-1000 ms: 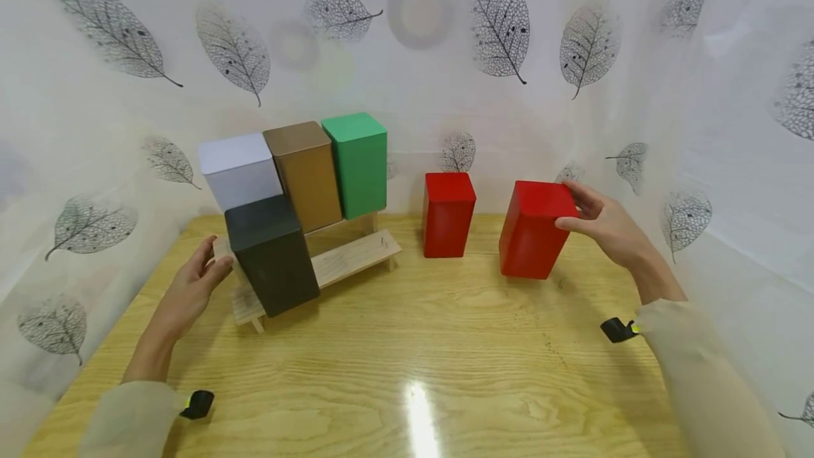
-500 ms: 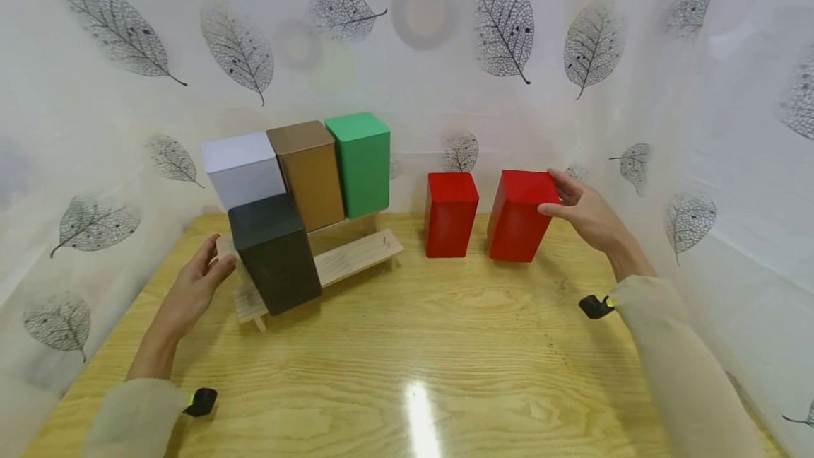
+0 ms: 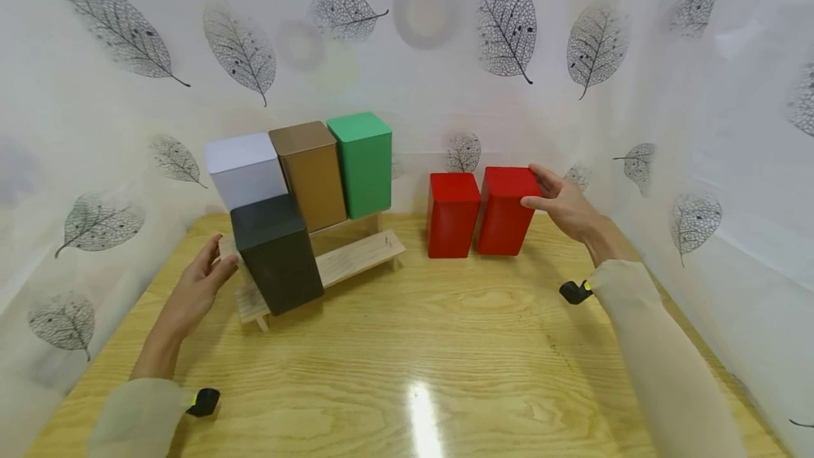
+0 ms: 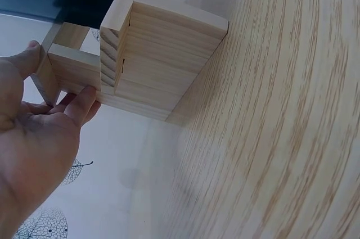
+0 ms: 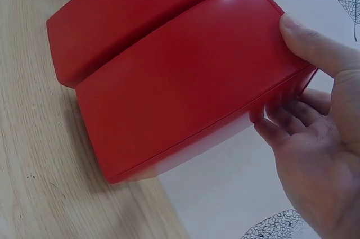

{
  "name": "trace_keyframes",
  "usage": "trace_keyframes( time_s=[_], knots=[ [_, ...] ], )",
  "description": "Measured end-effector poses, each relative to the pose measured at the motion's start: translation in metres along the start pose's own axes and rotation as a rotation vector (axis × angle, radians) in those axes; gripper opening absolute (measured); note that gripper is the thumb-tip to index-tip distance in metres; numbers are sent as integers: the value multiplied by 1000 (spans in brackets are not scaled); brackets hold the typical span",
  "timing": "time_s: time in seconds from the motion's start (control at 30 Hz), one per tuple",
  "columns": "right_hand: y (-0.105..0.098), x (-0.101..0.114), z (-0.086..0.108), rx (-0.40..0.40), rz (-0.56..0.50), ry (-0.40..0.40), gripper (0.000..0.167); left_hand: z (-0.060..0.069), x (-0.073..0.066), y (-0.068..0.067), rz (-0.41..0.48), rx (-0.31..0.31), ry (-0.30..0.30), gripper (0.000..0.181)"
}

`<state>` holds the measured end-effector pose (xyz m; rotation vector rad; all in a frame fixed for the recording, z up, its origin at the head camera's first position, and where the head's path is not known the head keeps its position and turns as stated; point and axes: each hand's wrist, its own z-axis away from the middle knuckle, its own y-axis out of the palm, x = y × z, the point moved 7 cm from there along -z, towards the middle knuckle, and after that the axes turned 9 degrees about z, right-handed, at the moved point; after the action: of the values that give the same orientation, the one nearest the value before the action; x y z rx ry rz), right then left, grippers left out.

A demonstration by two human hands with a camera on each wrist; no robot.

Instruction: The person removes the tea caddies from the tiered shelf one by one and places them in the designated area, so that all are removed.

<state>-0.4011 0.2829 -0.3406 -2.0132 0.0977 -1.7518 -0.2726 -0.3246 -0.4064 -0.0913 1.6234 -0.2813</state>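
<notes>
My left hand (image 3: 196, 290) grips the left end of a two-step wooden stand (image 3: 359, 258); in the left wrist view its thumb and fingers pinch the upper step's end (image 4: 76, 70). A black box (image 3: 280, 256) stands on the lower step. Behind it, on the upper step, are a white box (image 3: 248, 172), a brown box (image 3: 313, 179) and a green box (image 3: 364, 168). My right hand (image 3: 568, 209) holds the right red box (image 3: 505, 214) by its upper part, thumb in front and fingers behind. Close on its left stands another red box (image 3: 453, 221).
The wooden table (image 3: 381, 359) extends in front of the stand and boxes. A pale curtain (image 3: 407, 90) with a leaf pattern hangs behind them and along both sides. Each sleeve has a small black device at the wrist.
My right hand has moved left with its red box, bringing it from well apart to close beside the other red box. The left hand has stayed on the stand.
</notes>
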Motion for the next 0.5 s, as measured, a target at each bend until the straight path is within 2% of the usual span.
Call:
trace_keyframes(
  time_s=[0.2, 0.5],
  knots=[
    [6, -5, -5, 15, -53, -21, 87, 1, -1, 1, 1, -2, 0, 79],
    [8, -8, -9, 24, -39, -14, 86, 0, -1, 1, 0, -15, -10, 80]
  ],
)
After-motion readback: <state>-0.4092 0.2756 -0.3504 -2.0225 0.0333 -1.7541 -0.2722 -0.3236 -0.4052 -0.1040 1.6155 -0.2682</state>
